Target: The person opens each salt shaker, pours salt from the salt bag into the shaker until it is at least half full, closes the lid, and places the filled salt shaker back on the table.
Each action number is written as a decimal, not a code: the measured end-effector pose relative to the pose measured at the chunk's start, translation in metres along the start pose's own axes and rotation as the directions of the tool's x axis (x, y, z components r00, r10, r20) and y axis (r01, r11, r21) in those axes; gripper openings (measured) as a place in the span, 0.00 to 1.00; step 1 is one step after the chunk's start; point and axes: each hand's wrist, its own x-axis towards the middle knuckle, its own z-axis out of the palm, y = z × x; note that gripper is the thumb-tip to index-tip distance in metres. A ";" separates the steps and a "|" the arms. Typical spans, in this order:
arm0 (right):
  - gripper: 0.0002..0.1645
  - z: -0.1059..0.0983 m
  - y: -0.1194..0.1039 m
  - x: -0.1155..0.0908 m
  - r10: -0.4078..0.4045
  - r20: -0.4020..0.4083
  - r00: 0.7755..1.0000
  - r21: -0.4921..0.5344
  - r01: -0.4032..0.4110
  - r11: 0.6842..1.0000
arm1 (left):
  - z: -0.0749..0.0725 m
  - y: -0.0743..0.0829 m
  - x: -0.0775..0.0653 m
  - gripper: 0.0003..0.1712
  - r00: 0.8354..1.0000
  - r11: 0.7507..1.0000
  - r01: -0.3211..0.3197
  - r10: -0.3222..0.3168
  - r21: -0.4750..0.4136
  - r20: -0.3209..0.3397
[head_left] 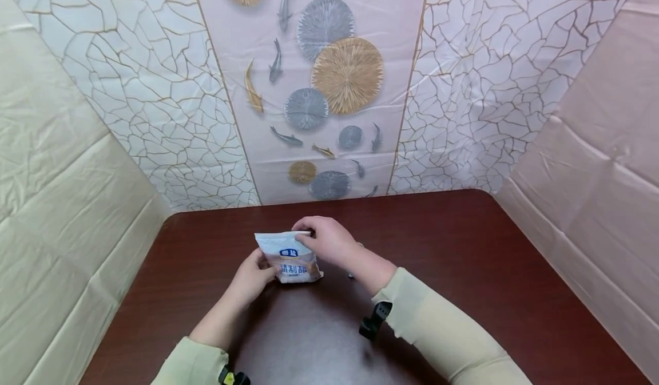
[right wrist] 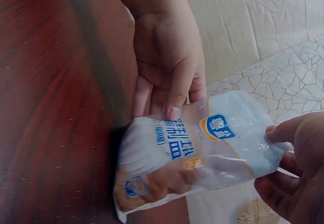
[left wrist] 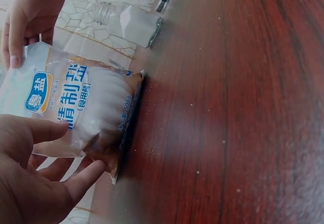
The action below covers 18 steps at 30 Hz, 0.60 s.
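Observation:
A plastic bag of salt (head_left: 290,259) with blue lettering stands upright on the table, its lower part bulging with white salt. My left hand (head_left: 251,276) grips its left side, thumb across the front and the other fingers behind, as the right wrist view shows. At the upper right corner, my right hand (head_left: 329,241) pinches the bag's slack top between thumb and fingers. Behind the bag in the left wrist view stands a glass jar (left wrist: 134,24) with white contents and a bare threaded neck. The right forearm mostly hides this jar in the head view.
A small dark-rimmed lid (left wrist: 163,3) lies on the table close to the jar. White grains dot the dark red wooden table (head_left: 443,247). Patterned cloth (head_left: 329,116) hangs behind the table's far edge, with beige cloth walls (head_left: 67,202) on both sides.

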 end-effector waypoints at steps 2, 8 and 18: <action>0.16 0.002 0.002 -0.003 0.005 -0.001 1.000 -0.002 -0.005 1.000 | 0.000 0.000 -0.001 0.23 1.000 1.000 -0.001 0.001 0.004 0.002; 0.25 0.011 0.010 -0.010 0.053 0.011 0.999 0.014 -0.053 0.998 | -0.001 -0.002 -0.001 0.23 1.000 1.000 -0.007 0.007 0.003 0.007; 0.32 0.029 0.020 -0.018 0.115 0.005 0.993 0.088 -0.115 0.989 | -0.002 -0.005 -0.002 0.22 1.000 0.998 -0.004 0.003 0.057 0.024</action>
